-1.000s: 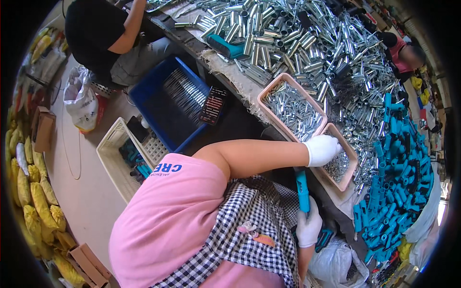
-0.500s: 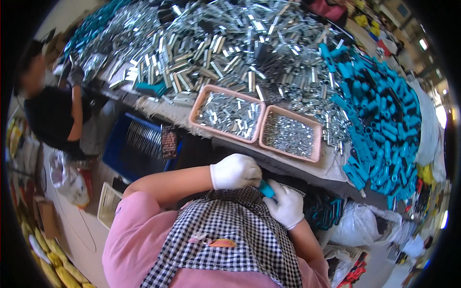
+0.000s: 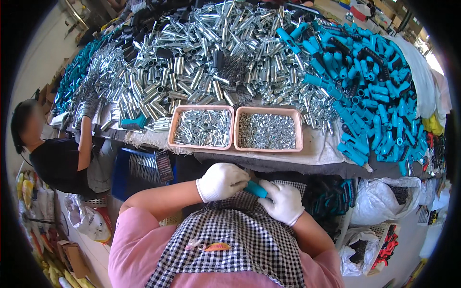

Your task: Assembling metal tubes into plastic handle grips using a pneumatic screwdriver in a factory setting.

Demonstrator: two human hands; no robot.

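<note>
Both my hands wear white gloves and meet in front of my checked apron (image 3: pixel 240 240). My left hand (image 3: pixel 222 181) is closed over one end of a teal plastic handle (image 3: pixel 255 190). My right hand (image 3: pixel 284 202) grips the handle's other end from below. Just beyond my hands, on the table's edge, stand two pink trays: the left tray (image 3: pixel 171 139) holds small silver pins, the right tray (image 3: pixel 298 139) holds small silver nuts.
The table carries a big heap of silver metal tubes (image 3: pixel 201 62) and a pile of teal handles (image 3: pixel 374 91) on the right. Another person in black (image 3: pixel 57 158) sits at the left by a blue crate (image 3: pixel 139 170). White sacks (image 3: pixel 384 201) lie at the lower right.
A second ago my left hand was stretched out to a pink tray while my right held the teal handle low. Now both hands grip the handle together at my apron.
</note>
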